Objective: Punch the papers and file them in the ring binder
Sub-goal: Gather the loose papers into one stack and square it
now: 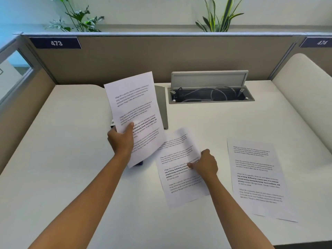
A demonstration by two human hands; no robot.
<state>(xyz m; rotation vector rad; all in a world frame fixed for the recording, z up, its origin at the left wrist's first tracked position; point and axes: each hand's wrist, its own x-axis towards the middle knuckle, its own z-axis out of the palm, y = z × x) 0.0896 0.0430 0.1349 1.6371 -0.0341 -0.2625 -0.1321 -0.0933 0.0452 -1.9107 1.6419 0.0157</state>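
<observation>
My left hand point(120, 140) holds a printed sheet point(133, 112) lifted above the desk, thumb on its face. My right hand point(204, 164) pinches the right edge of a second printed sheet point(177, 169) that lies on the desk, its upper right corner curling up. A third printed sheet point(258, 178) lies flat to the right, untouched. Behind the lifted sheet a grey ring binder point(162, 106) shows only its right edge. A dark object point(139, 163) peeks out under the lifted sheet's lower corner; I cannot tell what it is.
The white desk point(71, 159) is bounded by tan cubicle partitions point(125, 58) at the back and sides. An open cable tray point(210, 95) with its lid raised sits at the back centre-right. Plants point(220, 15) stand beyond the partition.
</observation>
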